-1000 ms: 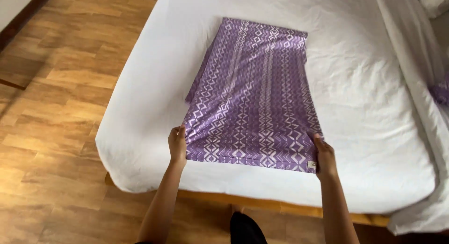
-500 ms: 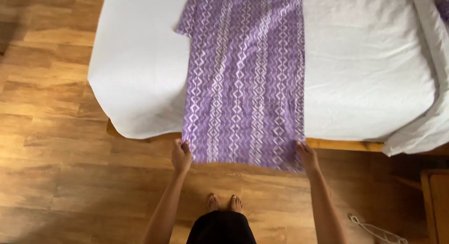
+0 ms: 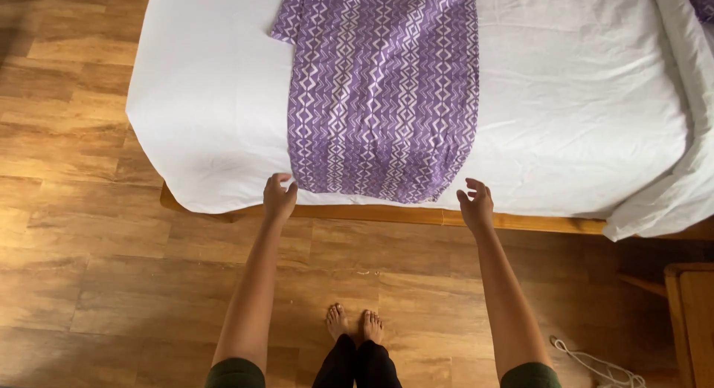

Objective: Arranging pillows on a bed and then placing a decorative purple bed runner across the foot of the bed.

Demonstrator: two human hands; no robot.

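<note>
A folded purple cloth with white zigzag and diamond patterns (image 3: 383, 91) lies lengthwise on a bed with a white sheet (image 3: 216, 105), its near end draped over the bed's front edge. My left hand (image 3: 279, 197) hovers at the cloth's near left corner, fingers curled and apart, holding nothing. My right hand (image 3: 476, 204) is open just off the near right corner, not touching the cloth.
The bed's wooden frame (image 3: 520, 221) shows under the sheet. A bunched white cover (image 3: 669, 202) hangs off the right side. A wooden furniture corner (image 3: 692, 314) and a white cord (image 3: 595, 366) sit on the wood floor at right. My bare feet (image 3: 355, 325) stand below.
Both hands pulled the cloth's near end toward the bed's front edge, then let go of it. The cloth now rests on the bed and both hands are empty.
</note>
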